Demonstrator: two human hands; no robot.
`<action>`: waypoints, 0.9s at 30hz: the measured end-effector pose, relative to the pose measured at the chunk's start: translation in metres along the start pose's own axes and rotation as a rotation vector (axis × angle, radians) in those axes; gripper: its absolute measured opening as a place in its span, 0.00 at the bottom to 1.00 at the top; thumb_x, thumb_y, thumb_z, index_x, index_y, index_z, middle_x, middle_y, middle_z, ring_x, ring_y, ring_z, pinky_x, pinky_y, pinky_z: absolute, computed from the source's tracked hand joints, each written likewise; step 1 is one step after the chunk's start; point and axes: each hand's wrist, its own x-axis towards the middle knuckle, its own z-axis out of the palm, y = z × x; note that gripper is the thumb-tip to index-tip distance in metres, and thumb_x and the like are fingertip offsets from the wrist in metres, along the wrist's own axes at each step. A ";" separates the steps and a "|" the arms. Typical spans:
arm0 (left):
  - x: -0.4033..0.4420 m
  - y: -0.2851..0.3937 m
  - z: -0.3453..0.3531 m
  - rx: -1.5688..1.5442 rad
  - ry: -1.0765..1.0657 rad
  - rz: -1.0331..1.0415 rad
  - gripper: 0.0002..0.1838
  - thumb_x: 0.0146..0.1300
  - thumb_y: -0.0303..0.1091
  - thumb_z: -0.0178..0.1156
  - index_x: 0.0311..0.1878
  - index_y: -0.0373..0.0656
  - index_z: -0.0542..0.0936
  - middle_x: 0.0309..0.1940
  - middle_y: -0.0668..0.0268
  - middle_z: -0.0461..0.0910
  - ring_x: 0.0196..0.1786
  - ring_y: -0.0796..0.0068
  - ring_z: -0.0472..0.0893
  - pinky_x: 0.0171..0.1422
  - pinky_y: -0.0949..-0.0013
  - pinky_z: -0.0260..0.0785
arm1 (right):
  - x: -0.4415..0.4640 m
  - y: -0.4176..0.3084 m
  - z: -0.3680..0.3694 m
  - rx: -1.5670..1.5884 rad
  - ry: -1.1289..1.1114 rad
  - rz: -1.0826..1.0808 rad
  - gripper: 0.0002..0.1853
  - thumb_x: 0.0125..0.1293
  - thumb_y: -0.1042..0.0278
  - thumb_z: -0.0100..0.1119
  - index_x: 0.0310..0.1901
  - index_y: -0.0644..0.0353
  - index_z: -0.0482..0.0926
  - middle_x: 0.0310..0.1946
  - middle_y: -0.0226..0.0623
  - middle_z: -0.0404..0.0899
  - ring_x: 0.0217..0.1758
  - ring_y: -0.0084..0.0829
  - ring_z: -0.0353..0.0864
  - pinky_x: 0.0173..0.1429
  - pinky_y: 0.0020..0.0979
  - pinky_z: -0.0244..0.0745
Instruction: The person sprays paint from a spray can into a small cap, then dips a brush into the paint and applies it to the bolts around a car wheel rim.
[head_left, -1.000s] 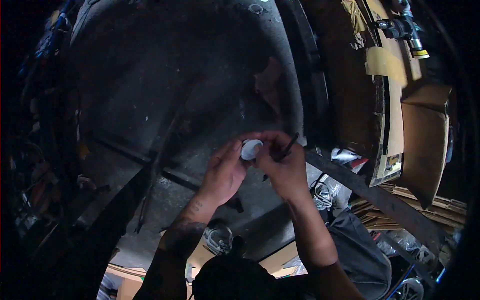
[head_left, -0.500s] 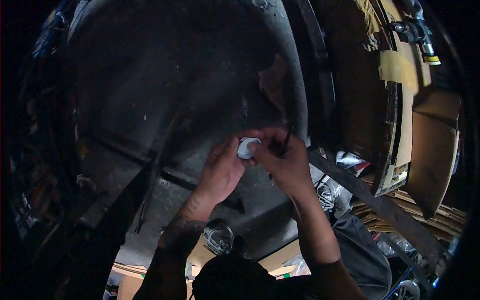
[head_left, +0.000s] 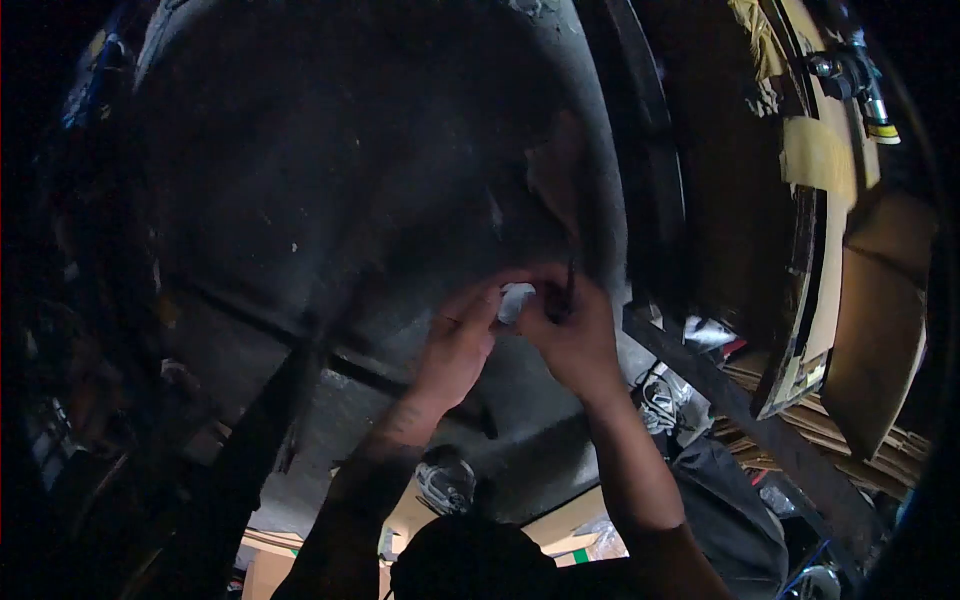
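A small round white object (head_left: pixel 516 301) sits between my two hands near the middle of the view. My left hand (head_left: pixel 461 340) grips its left side with the fingers closed. On the other side, the thumb and fingers of my right hand (head_left: pixel 571 335) press against it. A dark, thin stick-like item (head_left: pixel 571 280) also stands up from my right hand, held among its fingers. What the white object is cannot be made out.
Below the hands lies a dark floor (head_left: pixel 300 180) crossed by a dark bar (head_left: pixel 365 372). Cardboard (head_left: pixel 875 330) and a tool with a yellow end (head_left: pixel 868 90) are at the right. A dark bag (head_left: pixel 730 510) and a coiled cable (head_left: pixel 657 403) lie lower right.
The white object has turned between my hands and shows a narrower face. The cardboard and tool have shifted right in the view. Both hands keep their hold.
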 end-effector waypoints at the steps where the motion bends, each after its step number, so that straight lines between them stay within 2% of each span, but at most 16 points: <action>1: 0.006 0.001 -0.001 0.129 0.023 0.008 0.20 0.81 0.43 0.48 0.64 0.41 0.78 0.57 0.66 0.81 0.59 0.76 0.77 0.64 0.70 0.68 | 0.003 0.006 0.001 0.012 0.056 -0.041 0.10 0.67 0.74 0.62 0.49 0.65 0.81 0.35 0.33 0.85 0.39 0.19 0.82 0.44 0.26 0.77; 3: 0.024 0.008 0.003 0.229 0.189 0.089 0.21 0.80 0.44 0.49 0.64 0.40 0.78 0.55 0.65 0.81 0.56 0.75 0.78 0.63 0.67 0.69 | 0.006 0.018 -0.003 0.023 0.168 -0.116 0.10 0.67 0.72 0.63 0.48 0.64 0.82 0.34 0.33 0.85 0.38 0.21 0.82 0.45 0.29 0.77; 4: 0.036 0.011 0.005 0.272 0.274 0.132 0.22 0.80 0.45 0.50 0.64 0.39 0.77 0.54 0.64 0.81 0.55 0.75 0.78 0.63 0.66 0.69 | 0.008 0.023 -0.007 0.047 0.190 -0.084 0.10 0.67 0.71 0.64 0.48 0.63 0.83 0.34 0.33 0.85 0.38 0.22 0.82 0.45 0.29 0.77; 7: 0.083 0.020 -0.015 0.333 0.554 0.503 0.22 0.79 0.46 0.50 0.63 0.40 0.77 0.51 0.64 0.81 0.50 0.74 0.78 0.60 0.67 0.70 | 0.016 0.033 -0.020 0.062 0.222 0.022 0.11 0.68 0.68 0.64 0.48 0.63 0.83 0.34 0.32 0.84 0.37 0.21 0.80 0.45 0.29 0.75; 9: 0.119 0.045 -0.022 0.246 0.656 0.687 0.16 0.80 0.39 0.48 0.60 0.39 0.77 0.48 0.67 0.78 0.49 0.77 0.75 0.54 0.69 0.68 | 0.020 0.035 -0.029 -0.022 0.185 0.103 0.11 0.70 0.66 0.64 0.49 0.63 0.83 0.35 0.28 0.82 0.38 0.18 0.77 0.44 0.25 0.73; 11: 0.144 0.077 -0.019 0.146 0.787 0.690 0.17 0.78 0.37 0.50 0.61 0.37 0.75 0.53 0.62 0.77 0.50 0.73 0.75 0.56 0.66 0.69 | 0.026 0.046 -0.034 -0.088 0.191 0.101 0.13 0.70 0.63 0.64 0.49 0.63 0.83 0.33 0.29 0.82 0.38 0.18 0.77 0.43 0.26 0.73; 13: 0.185 0.107 -0.052 0.510 1.036 1.025 0.18 0.77 0.38 0.51 0.63 0.38 0.74 0.54 0.59 0.76 0.52 0.68 0.75 0.58 0.62 0.70 | 0.033 0.056 -0.034 -0.132 0.211 0.084 0.14 0.70 0.60 0.65 0.49 0.62 0.83 0.32 0.32 0.82 0.37 0.21 0.79 0.43 0.29 0.74; 14: 0.210 0.111 -0.100 0.737 1.040 1.235 0.19 0.76 0.37 0.53 0.64 0.36 0.74 0.57 0.56 0.76 0.54 0.65 0.76 0.59 0.61 0.70 | 0.035 0.059 -0.033 -0.147 0.228 0.069 0.15 0.69 0.59 0.65 0.49 0.61 0.83 0.32 0.34 0.82 0.37 0.24 0.80 0.43 0.31 0.75; 16: 0.248 0.154 -0.182 0.971 1.105 1.326 0.22 0.74 0.36 0.56 0.65 0.35 0.73 0.61 0.51 0.75 0.58 0.60 0.76 0.61 0.60 0.71 | 0.036 0.066 -0.030 -0.189 0.269 0.020 0.16 0.68 0.57 0.65 0.50 0.60 0.83 0.32 0.39 0.83 0.37 0.31 0.83 0.44 0.35 0.76; 18: 0.283 0.203 -0.223 0.949 1.232 1.090 0.23 0.72 0.34 0.58 0.67 0.34 0.73 0.65 0.49 0.74 0.62 0.58 0.76 0.63 0.61 0.71 | 0.036 0.070 -0.031 -0.252 0.341 -0.051 0.17 0.67 0.57 0.64 0.51 0.59 0.82 0.33 0.44 0.84 0.37 0.39 0.85 0.45 0.39 0.78; 21: 0.269 0.234 -0.206 1.178 0.981 0.954 0.25 0.71 0.35 0.59 0.68 0.35 0.73 0.68 0.49 0.73 0.67 0.55 0.75 0.66 0.57 0.69 | 0.040 0.047 -0.044 -0.261 0.179 0.170 0.23 0.68 0.62 0.63 0.64 0.59 0.78 0.45 0.50 0.85 0.47 0.45 0.86 0.51 0.42 0.80; 24: 0.267 0.221 -0.213 1.294 0.921 0.990 0.28 0.72 0.40 0.59 0.71 0.39 0.72 0.68 0.52 0.74 0.70 0.53 0.74 0.70 0.52 0.66 | 0.041 0.068 -0.041 -0.489 0.257 0.051 0.20 0.69 0.64 0.63 0.61 0.58 0.79 0.43 0.50 0.85 0.47 0.45 0.86 0.54 0.42 0.80; 25: 0.273 0.216 -0.222 1.361 0.999 0.901 0.29 0.72 0.43 0.59 0.71 0.38 0.71 0.68 0.52 0.74 0.70 0.52 0.73 0.71 0.51 0.64 | 0.038 0.077 -0.043 -0.611 0.251 -0.018 0.19 0.69 0.64 0.63 0.60 0.58 0.80 0.44 0.50 0.85 0.48 0.45 0.86 0.56 0.43 0.79; 27: 0.278 0.208 -0.235 1.506 1.139 0.689 0.31 0.72 0.48 0.58 0.72 0.38 0.70 0.68 0.50 0.74 0.70 0.50 0.73 0.73 0.48 0.62 | 0.036 0.081 -0.043 -0.622 0.290 -0.061 0.16 0.71 0.65 0.61 0.58 0.59 0.80 0.47 0.48 0.84 0.51 0.43 0.85 0.59 0.42 0.77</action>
